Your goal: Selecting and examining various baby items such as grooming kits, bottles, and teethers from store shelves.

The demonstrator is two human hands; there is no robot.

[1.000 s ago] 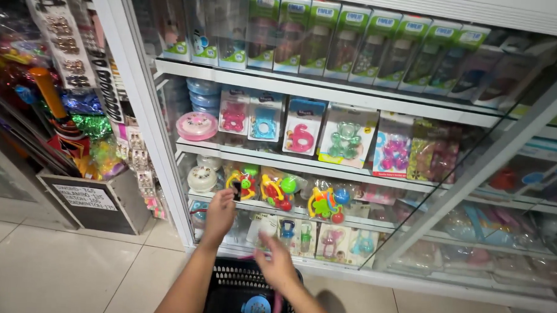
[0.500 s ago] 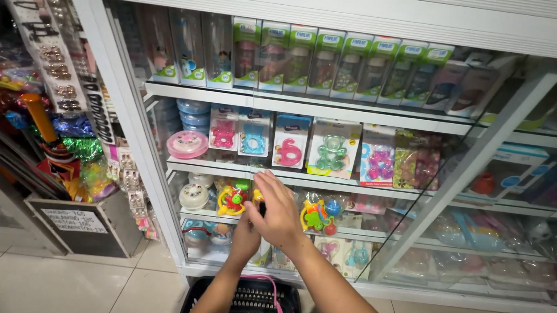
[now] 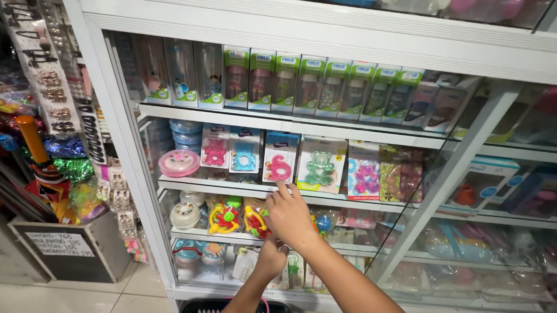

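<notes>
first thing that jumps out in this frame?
The right hand, raised in the middle of the frame with a fingertip at the edge of the white shelf, just under a pink teether pack. Above runs a row of green-topped bottle boxes. At far left, shiny foil toys hang beside the cabinet.

a row of tall green-topped clear boxes (image 3: 312,83) holding bottles lines the top shelf at twelve o'clock. below it, at the centre, stand flat blister cards: one with a pink bear-shaped teether (image 3: 215,147), one with a blue ring (image 3: 245,150), one with a pink curled teether (image 3: 281,158), one with a green bear (image 3: 321,165), one with purple rings (image 3: 364,170). at eight o'clock, a white handwritten sign on a black board (image 3: 59,244) leans near the floor.
</notes>
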